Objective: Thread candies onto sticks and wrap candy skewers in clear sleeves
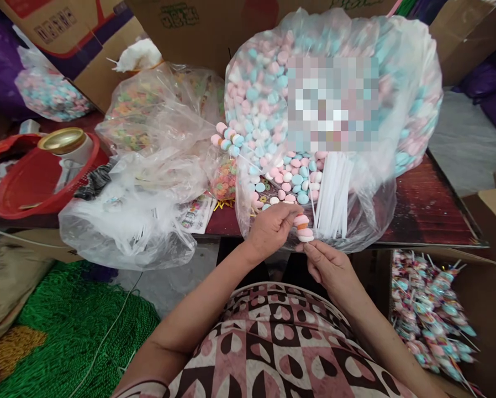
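Observation:
Low over the table's front edge, I hold a short marshmallow skewer (302, 226) upright between my hands. It carries pink and white marshmallows with an orange gummy piece between them. My left hand (274, 228) is closed at its upper end, thumb and fingers pinched together. Below, my right hand (330, 266) pinches its lower end; the stick itself is mostly hidden. Just beyond my hands, a big clear plastic bag (376, 221) lies open, with loose pink, blue and white marshmallows (291, 176) in it. A bundle of white sticks (333, 196) rests at the bag's mouth.
Finished-looking marshmallow skewers (227, 138) lie left of the marshmallows. Further left are bags of gummy rings (134, 105), a crumpled clear bag (127, 243) and a red basket (8, 190). A cardboard box (486, 298) of wrapped sweets stands below right; green cord (78, 326) covers the floor left.

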### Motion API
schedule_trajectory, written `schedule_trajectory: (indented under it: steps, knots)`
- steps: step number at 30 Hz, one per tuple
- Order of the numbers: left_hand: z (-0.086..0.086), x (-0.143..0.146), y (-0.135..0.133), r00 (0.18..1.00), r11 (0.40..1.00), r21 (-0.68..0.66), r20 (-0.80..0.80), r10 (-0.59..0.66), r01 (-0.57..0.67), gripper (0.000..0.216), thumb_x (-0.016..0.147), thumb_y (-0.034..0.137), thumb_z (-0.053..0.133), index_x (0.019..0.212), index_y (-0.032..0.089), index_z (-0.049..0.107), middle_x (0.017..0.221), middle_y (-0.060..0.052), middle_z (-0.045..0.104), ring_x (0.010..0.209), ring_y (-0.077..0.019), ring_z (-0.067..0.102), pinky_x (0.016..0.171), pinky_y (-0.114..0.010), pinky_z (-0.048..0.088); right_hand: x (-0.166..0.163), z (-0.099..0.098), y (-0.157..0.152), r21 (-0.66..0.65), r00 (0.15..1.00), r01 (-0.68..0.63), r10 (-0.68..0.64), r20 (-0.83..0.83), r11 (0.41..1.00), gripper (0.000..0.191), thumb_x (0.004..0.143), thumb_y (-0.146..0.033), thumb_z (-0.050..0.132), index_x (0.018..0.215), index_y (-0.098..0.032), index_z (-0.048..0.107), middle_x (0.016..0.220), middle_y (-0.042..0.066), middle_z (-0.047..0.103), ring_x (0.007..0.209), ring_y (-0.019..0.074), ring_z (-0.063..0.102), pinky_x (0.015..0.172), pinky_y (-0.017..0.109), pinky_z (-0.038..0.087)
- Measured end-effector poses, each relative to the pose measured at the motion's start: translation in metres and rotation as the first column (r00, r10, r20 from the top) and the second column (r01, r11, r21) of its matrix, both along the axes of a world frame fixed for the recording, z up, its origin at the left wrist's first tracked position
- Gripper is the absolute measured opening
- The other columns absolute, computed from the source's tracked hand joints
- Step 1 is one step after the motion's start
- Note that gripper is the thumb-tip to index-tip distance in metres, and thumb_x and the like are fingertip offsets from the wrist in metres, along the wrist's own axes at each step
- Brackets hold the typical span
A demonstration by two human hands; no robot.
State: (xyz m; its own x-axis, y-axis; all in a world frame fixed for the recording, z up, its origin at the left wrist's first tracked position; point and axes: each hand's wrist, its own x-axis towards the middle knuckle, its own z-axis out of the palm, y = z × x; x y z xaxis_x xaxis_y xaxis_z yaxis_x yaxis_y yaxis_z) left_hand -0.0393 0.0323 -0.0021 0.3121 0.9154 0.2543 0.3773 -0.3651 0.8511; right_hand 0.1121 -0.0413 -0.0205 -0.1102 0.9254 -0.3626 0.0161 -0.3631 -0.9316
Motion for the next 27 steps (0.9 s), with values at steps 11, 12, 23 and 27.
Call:
schedule_trajectory:
  steps: [11,12,23,27]
  knots:
    - [0.005,-0.017,0.027,0.921,0.978,0.124,-0.333,0.2,-0.168,0.028,0.093,0.023,0.048,0.112,0.017,0.068,0.112,-0.01,0.068,0.107,-0.0223,0.061,0.095,-0.035,0.045,0.019,0.001,0.009,0.056,0.953,0.277,-0.267,-0.141,0.959,0.029,0.085,-0.048,0.063,0.088,-0.019,0.064,0.048,-0.008,0.04,0.042,0.0069,0.028,0.041,0.021,0.017]
    - [0.003,-0.019,0.03,0.857,0.979,0.14,-0.476,0.196,-0.146,0.026,0.092,0.022,0.05,0.109,0.017,0.069,0.109,-0.011,0.067,0.106,-0.0246,0.06,0.093,-0.038,0.045,0.02,0.002,0.009,0.058,0.951,0.283,-0.272,-0.149,0.957,0.028,0.085,-0.047,0.064,0.087,-0.019,0.064,0.049,-0.008,0.04,0.042,0.0068,0.029,0.041,0.022,0.017]
    - [-0.001,-0.024,0.035,0.81,0.984,0.075,-0.559,0.176,-0.162,0.022,0.094,0.026,0.049,0.1,0.02,0.069,0.097,-0.006,0.072,0.095,-0.0224,0.061,0.083,-0.035,0.042,0.016,-0.002,0.006,0.038,0.956,0.263,-0.255,-0.146,0.964,0.03,0.084,-0.049,0.064,0.085,-0.019,0.063,0.049,-0.007,0.041,0.043,0.0075,0.029,0.04,0.021,0.017]
    - [0.004,-0.014,0.026,0.89,0.999,0.042,-0.456,0.008,0.012,0.017,0.092,0.026,0.055,0.091,0.018,0.07,0.091,-0.004,0.072,0.091,-0.0192,0.062,0.083,-0.031,0.042,0.015,0.0,0.009,0.054,0.957,0.256,-0.246,-0.152,0.965,0.03,0.085,-0.048,0.064,0.085,-0.018,0.065,0.05,-0.007,0.041,0.044,0.007,0.029,0.04,0.021,0.016]
